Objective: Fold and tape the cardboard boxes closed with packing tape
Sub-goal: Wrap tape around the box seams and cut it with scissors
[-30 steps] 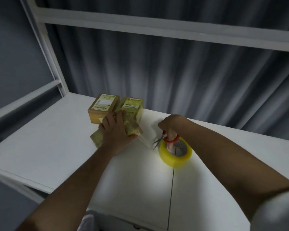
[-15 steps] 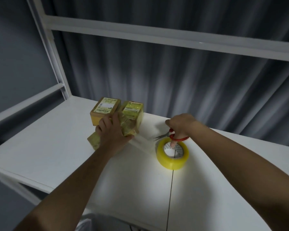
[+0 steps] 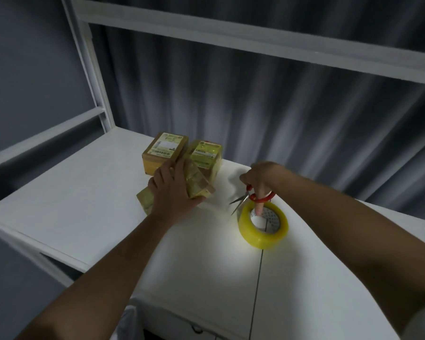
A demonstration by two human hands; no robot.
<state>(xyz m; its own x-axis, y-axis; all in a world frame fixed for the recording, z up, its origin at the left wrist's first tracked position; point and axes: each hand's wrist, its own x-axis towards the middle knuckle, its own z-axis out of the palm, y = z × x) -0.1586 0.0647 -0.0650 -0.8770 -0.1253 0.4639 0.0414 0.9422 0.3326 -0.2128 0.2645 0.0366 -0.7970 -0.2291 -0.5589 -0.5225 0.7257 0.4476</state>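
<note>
A small cardboard box [image 3: 196, 185] is pressed down on the white table [image 3: 88, 192] under the left hand [image 3: 174, 195], fingers fairly straight. Just right of it, red-handled scissors [image 3: 249, 198] are gripped by the right hand [image 3: 261, 177], one finger apparently dipped into the tape roll [image 3: 263, 225].

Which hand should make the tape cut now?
Right. The right hand already grips the red-handled scissors, blades open beside the tape roll. The left hand is busy pressing down the front cardboard box.
</note>
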